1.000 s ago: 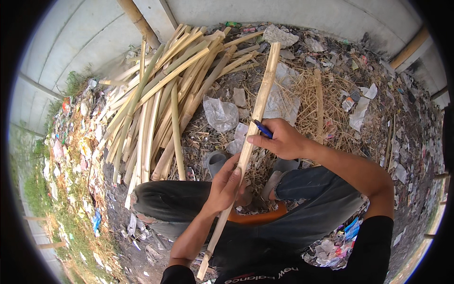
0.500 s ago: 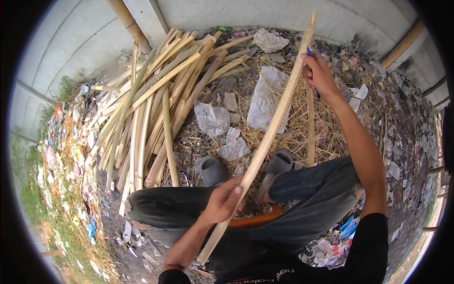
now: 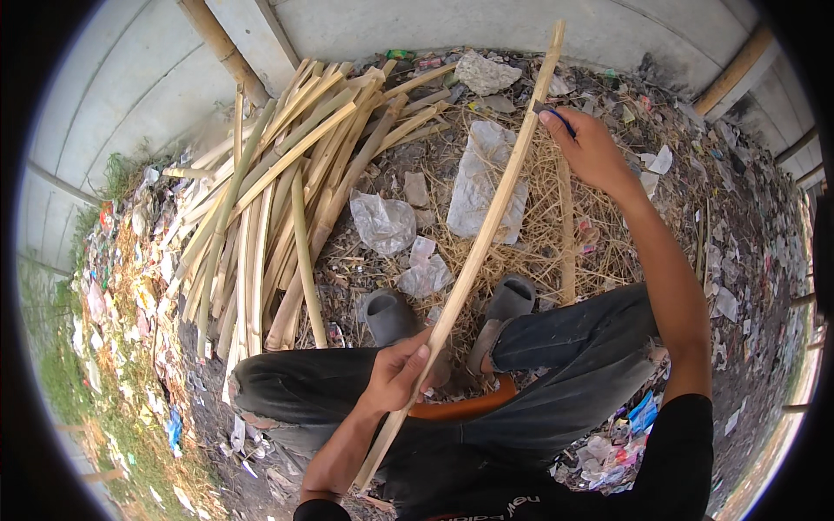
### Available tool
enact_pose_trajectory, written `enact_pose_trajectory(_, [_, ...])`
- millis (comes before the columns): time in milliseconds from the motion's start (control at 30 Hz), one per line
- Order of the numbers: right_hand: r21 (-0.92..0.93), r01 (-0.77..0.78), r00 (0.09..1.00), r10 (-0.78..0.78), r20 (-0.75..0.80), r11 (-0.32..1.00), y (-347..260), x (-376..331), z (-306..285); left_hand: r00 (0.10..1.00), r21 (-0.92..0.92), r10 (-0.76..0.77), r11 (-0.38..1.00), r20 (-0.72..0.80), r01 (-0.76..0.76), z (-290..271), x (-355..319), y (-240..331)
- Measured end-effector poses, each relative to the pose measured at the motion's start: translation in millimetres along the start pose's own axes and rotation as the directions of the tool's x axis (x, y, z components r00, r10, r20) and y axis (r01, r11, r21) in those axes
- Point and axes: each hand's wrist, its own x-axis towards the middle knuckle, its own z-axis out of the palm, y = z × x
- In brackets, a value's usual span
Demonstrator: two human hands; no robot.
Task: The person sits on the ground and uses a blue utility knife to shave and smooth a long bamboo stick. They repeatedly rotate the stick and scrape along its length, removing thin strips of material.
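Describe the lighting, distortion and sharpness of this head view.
Head view: soft, even daylight with no hard shadows or glare; strong fisheye bending, so the wall curves and black corners frame the round picture; the centre is sharp, with the bamboo strip, the left hand and the right hand crisp; the litter and grass at the left rim look smeared and soft.

Crumpled clear plastic bag on the ground beside the bamboo pile, larger whitish plastic sack lying flat on straw just beyond it, small torn clear wrapper near the grey shoes — blue wrapper scrap by the right knee.
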Motion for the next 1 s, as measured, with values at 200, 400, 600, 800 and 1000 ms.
enact_pose_trajectory(200, [0.031, -0.043, 0.991, 0.039, 0.13, 0.999, -25.0, -17.7, 15.2, 0.999, -0.008, 0.003, 1.0, -0.046, -0.003, -1.7, -0.7, 2.2])
enact_pose_trajectory(400, [0.078, 0.028, 0.986, -0.04, 0.16, 0.997, -56.4, -31.9, 34.8, 0.993, -0.021, 0.027, 0.999, -0.116, -0.029, -8.3, -2.0, -0.2])
enact_pose_trajectory(600, [0.089, 0.075, 0.974, -0.092, 0.206, 0.993, -65.9, -41.2, 42.1, 0.992, 0.002, 0.021, 1.0, -0.126, -0.021, -9.7, 2.5, 6.7])
enact_pose_trajectory(800, [0.064, 0.251, 0.919, -0.258, 0.297, 0.966, -101.3, -77.6, 75.9, 0.972, -0.009, 0.037, 0.999, -0.233, -0.04, -14.7, 4.7, 1.6])
enact_pose_trajectory(1000, [0.101, 0.2, 0.95, -0.218, 0.224, 0.975, -102.0, -58.8, 66.9, 0.969, -0.001, 0.065, 0.998, -0.239, -0.068, -11.8, 3.8, 10.3])
